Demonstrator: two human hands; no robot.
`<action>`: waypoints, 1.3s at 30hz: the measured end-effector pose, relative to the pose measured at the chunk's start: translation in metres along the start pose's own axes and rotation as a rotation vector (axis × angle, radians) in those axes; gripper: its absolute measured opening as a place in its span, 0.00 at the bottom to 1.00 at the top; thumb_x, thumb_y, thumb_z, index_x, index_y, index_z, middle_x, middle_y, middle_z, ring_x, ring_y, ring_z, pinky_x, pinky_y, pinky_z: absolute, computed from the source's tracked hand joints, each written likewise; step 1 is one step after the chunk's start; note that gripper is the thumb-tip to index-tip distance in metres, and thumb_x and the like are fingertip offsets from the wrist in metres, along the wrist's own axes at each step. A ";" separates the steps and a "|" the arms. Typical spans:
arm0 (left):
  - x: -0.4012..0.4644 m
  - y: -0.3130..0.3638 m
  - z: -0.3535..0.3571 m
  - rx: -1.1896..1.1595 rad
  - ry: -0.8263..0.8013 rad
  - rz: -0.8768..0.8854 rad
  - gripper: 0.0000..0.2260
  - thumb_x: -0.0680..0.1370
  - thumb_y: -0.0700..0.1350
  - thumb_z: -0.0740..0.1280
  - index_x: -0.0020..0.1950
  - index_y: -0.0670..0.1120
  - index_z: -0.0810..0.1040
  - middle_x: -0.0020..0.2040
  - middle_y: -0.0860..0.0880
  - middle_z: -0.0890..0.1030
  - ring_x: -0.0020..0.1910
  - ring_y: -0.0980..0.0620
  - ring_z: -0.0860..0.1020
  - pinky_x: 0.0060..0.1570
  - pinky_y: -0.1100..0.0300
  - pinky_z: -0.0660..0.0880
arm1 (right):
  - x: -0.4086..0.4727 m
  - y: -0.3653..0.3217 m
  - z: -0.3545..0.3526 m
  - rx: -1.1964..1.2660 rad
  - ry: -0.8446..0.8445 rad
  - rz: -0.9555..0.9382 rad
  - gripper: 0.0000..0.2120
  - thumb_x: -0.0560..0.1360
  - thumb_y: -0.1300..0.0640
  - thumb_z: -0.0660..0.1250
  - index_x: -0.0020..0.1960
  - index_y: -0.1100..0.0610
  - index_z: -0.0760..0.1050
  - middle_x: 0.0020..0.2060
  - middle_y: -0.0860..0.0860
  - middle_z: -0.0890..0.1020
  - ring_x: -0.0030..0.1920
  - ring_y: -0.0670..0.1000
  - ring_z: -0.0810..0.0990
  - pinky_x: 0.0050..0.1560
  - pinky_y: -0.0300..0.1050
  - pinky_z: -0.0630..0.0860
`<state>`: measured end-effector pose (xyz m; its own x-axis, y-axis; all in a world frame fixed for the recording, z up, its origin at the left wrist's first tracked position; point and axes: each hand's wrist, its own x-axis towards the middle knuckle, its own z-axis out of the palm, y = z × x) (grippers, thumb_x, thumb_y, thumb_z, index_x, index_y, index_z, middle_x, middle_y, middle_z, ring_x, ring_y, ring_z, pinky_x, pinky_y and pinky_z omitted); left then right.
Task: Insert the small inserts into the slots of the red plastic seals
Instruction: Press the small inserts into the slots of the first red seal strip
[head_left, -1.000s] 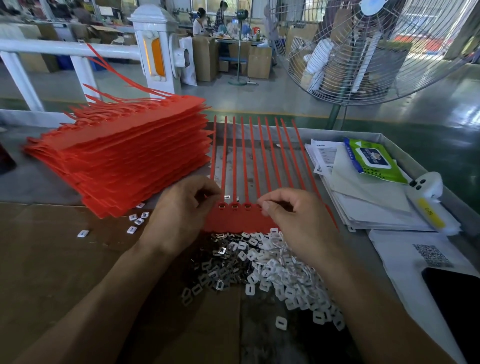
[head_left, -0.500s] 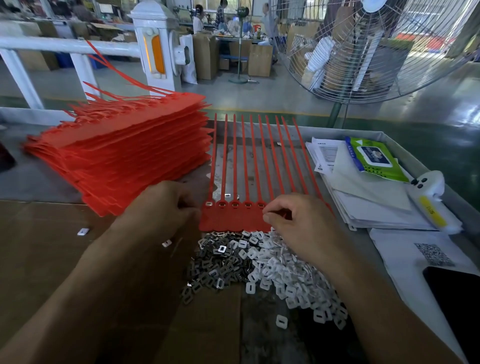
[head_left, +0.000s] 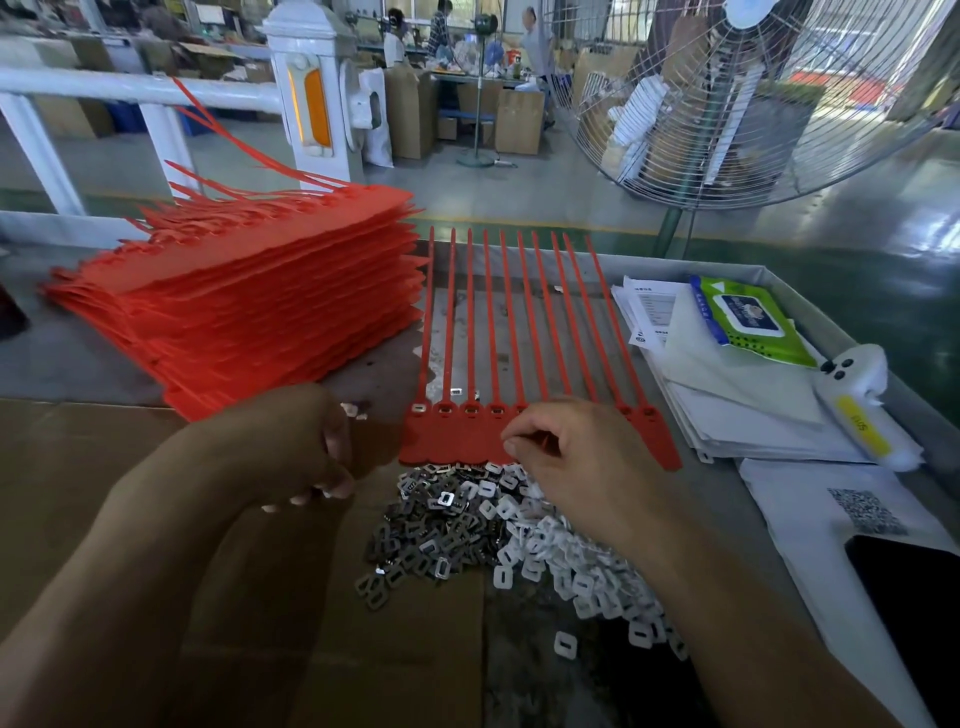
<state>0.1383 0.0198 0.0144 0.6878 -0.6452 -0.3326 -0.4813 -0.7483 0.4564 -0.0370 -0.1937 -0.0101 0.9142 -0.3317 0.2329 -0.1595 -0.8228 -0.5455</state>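
I note the strip of red seals (head_left: 457, 441) lying flat at centre, its tails running toward 12 o'clock and its row of slots just beyond the hands. My right hand (head_left: 576, 462) rests over the strip's right half, thumb and forefinger pinched nearly closed; I cannot tell whether an insert sits between them. My left hand (head_left: 291, 441) is curled loosely at 9 o'clock of the strip, apart from it, contents not visible. The pile of inserts (head_left: 498, 535), dark metal and white pieces mixed, lies touching the strip's near edge at 6 o'clock. A stack of red seal sheets (head_left: 249, 312) stands at 10 o'clock; papers (head_left: 727, 405) at 3 o'clock.
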 end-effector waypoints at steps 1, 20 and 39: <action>0.000 0.001 0.002 -0.012 0.002 -0.003 0.06 0.72 0.39 0.77 0.38 0.45 0.83 0.32 0.44 0.84 0.28 0.45 0.81 0.26 0.59 0.76 | 0.000 -0.001 0.000 -0.002 0.003 -0.004 0.05 0.80 0.53 0.70 0.53 0.49 0.85 0.47 0.40 0.84 0.46 0.37 0.80 0.48 0.29 0.71; 0.009 0.069 0.072 -0.969 0.312 0.455 0.10 0.72 0.47 0.75 0.46 0.41 0.81 0.34 0.47 0.81 0.31 0.53 0.76 0.31 0.63 0.74 | 0.000 -0.004 -0.001 0.411 0.045 0.071 0.04 0.80 0.49 0.71 0.52 0.45 0.84 0.41 0.35 0.84 0.44 0.35 0.81 0.41 0.23 0.71; 0.006 0.072 0.076 -0.363 0.677 0.644 0.07 0.76 0.48 0.73 0.53 0.56 0.80 0.46 0.60 0.78 0.45 0.57 0.79 0.41 0.64 0.77 | 0.003 -0.001 -0.003 0.659 0.055 0.215 0.06 0.80 0.48 0.69 0.48 0.43 0.85 0.40 0.44 0.86 0.41 0.40 0.84 0.50 0.43 0.76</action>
<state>0.0667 -0.0496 -0.0173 0.5733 -0.6032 0.5544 -0.7534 -0.1223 0.6460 -0.0358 -0.1955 -0.0067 0.8648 -0.4930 0.0952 -0.0600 -0.2897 -0.9552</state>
